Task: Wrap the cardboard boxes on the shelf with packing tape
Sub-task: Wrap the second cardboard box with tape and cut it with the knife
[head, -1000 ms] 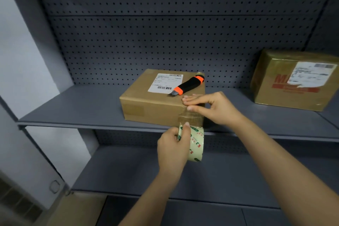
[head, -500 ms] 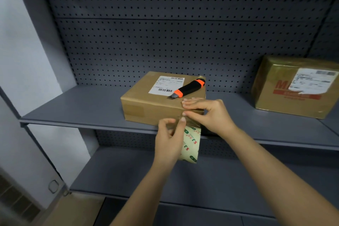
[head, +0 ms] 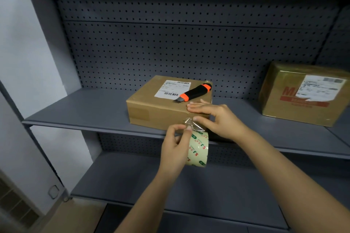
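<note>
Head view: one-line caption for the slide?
Left hand holds the tape roll while the right hand presses tape onto the cardboard box, utility knife lying on top.

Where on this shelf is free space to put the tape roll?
Free: the shelf left of the small box, and between it and the large box; also the lower shelf. Crowded: the small box's front right corner, with left hand, right hand, tape roll; knife on top.
</note>
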A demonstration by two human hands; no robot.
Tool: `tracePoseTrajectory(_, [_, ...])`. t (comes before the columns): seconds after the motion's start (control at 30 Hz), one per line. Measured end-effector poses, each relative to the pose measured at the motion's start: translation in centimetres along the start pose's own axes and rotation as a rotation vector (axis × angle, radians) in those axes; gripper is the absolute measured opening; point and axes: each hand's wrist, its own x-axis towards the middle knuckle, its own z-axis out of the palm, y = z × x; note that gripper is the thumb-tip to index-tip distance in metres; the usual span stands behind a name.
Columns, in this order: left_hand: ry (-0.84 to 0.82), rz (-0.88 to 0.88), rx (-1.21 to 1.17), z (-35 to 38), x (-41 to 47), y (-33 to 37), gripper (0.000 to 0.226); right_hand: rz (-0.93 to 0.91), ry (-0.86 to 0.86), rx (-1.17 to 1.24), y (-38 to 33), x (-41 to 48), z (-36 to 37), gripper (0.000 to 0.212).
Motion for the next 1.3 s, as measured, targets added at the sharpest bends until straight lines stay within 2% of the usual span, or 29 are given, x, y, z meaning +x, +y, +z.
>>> tracePoseTrajectory(0.1, [-0.017, -0.006, -0.008, -0.1, -0.1, 0.0, 0.016, 0.004, -0.011, 0.005, 0.0, 0.0, -0.3, 0.043])
tracePoseTrajectory(0.37, [-0.058, -0.003, -0.005, -0.2, -0.2, 0.3, 0.024, 0.014, 0.092, 0.024, -0.3, -0.3, 0.8, 0.039])
tracePoseTrajectory(0.67, [-0.037, -0.018, -0.006, -0.2, 0.0, 0.3, 0.023, 0.058, 0.017, -0.026, -1.2, 0.5, -0.6, 0.04])
tracePoseTrajectory(0.9, [-0.045, 0.0, -0.023, -0.2, 0.1, 0.2, 0.019, 0.091, 0.135, -0.12, -1.1, 1.8, -2.0, 0.023])
tracePoseTrajectory(1.0, [-0.044, 0.007, -0.015, -0.2, 0.2, -0.1, 0.021, 0.125, 0.191, -0.184, 0.4, 3.2, -2.4, 0.024])
tracePoseTrajectory(1.1, [-0.053, 0.01, -0.007, -0.3, 0.4, -0.3, 0.021, 0.18, 0.052, -0.273, 2.1, 5.1, -2.7, 0.035])
tracePoseTrajectory(1.2, [-0.058, 0.018, -0.009, -0.5, 0.4, -0.3, 0.021, 0.208, -0.242, -0.379, 3.5, 7.0, -2.5, 0.053])
tracePoseTrajectory(1.3, [-0.047, 0.029, -0.002, -0.6, 0.3, -0.4, 0.022, 0.245, -0.419, -0.441, 3.7, 8.0, -2.5, 0.054])
